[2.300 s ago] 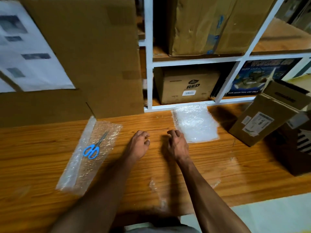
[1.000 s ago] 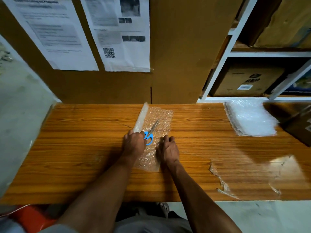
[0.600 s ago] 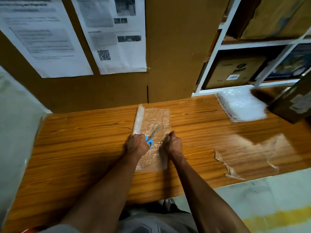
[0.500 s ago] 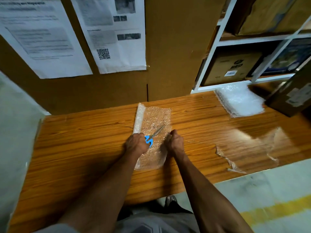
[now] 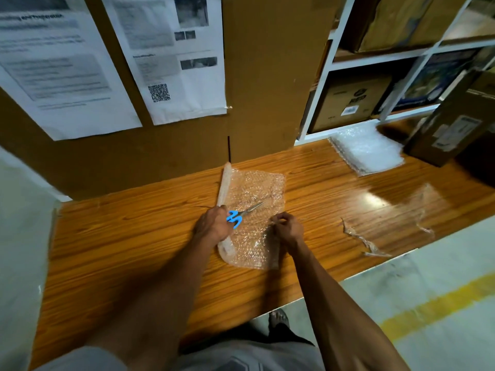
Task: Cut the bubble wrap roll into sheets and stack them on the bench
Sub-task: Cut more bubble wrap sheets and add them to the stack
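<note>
A bubble wrap roll (image 5: 224, 183) lies on the wooden bench (image 5: 134, 236), partly unrolled into a clear sheet (image 5: 257, 188) to its right. Scissors (image 5: 245, 212) with blue handles lie on that sheet, blades pointing right and away. My left hand (image 5: 213, 226) is curled over the roll, fingertips against the blue handles. My right hand (image 5: 288, 230) pinches the sheet's right edge. A stack of cut sheets (image 5: 367, 152) rests at the bench's far right.
Cardboard with taped papers (image 5: 171, 62) stands behind the bench. White shelving (image 5: 318, 97) holds boxes at the right. A brown box (image 5: 452, 124) sits beside the stack. Torn plastic scraps (image 5: 367, 242) lie near the front edge. My foot (image 5: 278, 318) shows below.
Both hands moved left from the bare bench to the roll. The left hand settled on the roll, the right took the sheet's edge, and the scissors' blades swung to the right.
</note>
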Motion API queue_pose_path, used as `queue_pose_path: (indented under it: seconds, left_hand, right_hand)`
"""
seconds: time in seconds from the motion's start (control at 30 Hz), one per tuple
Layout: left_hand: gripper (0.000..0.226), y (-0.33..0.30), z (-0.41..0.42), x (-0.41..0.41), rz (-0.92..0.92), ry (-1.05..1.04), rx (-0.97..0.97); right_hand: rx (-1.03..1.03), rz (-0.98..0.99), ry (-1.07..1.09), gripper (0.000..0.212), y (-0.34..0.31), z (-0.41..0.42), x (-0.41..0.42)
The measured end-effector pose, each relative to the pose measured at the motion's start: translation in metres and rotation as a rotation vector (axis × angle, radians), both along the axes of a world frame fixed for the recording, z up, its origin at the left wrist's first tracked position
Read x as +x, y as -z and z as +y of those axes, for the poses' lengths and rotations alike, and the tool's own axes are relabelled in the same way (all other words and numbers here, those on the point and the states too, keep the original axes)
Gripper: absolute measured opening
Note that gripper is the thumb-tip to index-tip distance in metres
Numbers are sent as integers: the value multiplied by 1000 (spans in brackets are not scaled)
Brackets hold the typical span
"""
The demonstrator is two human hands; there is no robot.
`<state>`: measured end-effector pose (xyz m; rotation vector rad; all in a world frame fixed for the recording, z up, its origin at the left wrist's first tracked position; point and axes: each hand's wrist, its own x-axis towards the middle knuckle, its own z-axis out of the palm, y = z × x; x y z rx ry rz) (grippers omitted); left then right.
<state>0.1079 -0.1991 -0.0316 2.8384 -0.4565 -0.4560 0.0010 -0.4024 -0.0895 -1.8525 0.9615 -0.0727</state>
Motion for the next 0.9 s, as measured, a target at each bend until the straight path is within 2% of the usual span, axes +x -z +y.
queue_pose_path:
  seconds: [0.1,0.3,0.43,0.53,0.63,0.7,0.8,0.9]
  left_hand:
    - [38,-4,-10,9,-20,57,-20]
    - [38,-7,-28,13,-46,25,-61]
    - [31,-13,-46,6,1,-43,-193]
    - [22,-12,-65,-1,190,-169,-387]
    - [22,-10,-82,-9,527,-335,-725]
    - [20,-16,-84,-15,716,-385,-893]
    - [21,-21,-80,-18,885,-391,-1028]
    - [27,-16,-79,-16,809,-382,-955]
  right_hand:
    - [-48,-24,63,3,-13,-7,-14]
    - [-230,44,195,12,-27,-37,-40]
    - [-390,160,109,39,-37,-38,-45]
    - [-696,239,-40,50,-42,-23,-43]
    - [-785,317,-326,55,-39,-6,-39]
    - [-763,354,-454,59,-40,6,-32]
    - [-674,277,-559,52,-44,23,-21]
    - [-572,244,-631,49,-37,27,-17]
